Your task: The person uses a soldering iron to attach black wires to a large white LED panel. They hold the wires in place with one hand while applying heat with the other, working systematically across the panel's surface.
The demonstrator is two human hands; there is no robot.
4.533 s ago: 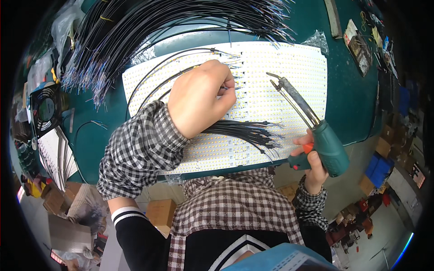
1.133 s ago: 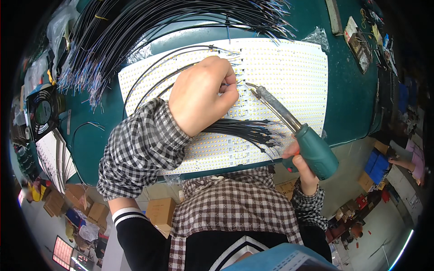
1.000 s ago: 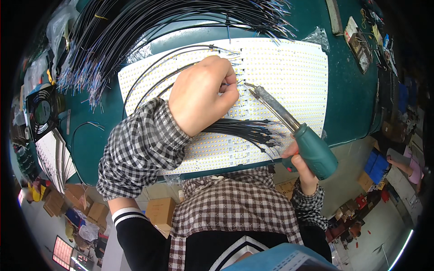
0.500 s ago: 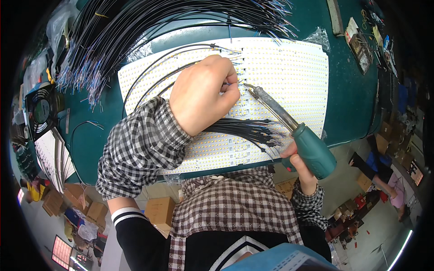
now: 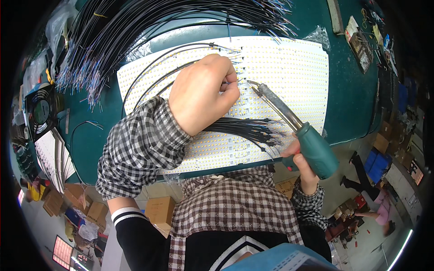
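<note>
A white LED panel board (image 5: 289, 67), dotted with rows of small yellowish chips, lies on the green table. My left hand (image 5: 203, 92) rests over its middle, fingers pinched around the thin end of a wire near the seam of the board. My right hand (image 5: 305, 169) grips a soldering gun (image 5: 316, 153) by its green handle. The gun's tip points up and left, close to my left fingertips. Black cables (image 5: 156, 74) curve across the board's left part, some ends at the seam. Below my left hand lies a bundle of black wires (image 5: 244, 128) with coloured ends.
A large bundle of black cables (image 5: 117, 31) spreads over the far left of the table (image 5: 348, 104). A small fan (image 5: 40, 108) and a stack of white sheets (image 5: 54, 156) sit at the left. A stained box (image 5: 359, 47) lies far right. Cardboard boxes (image 5: 159, 211) stand below.
The soldering gun in my right hand has shifted slightly right, its tip moving away from my left fingers. My left hand stays almost still. A person at the far right has moved.
</note>
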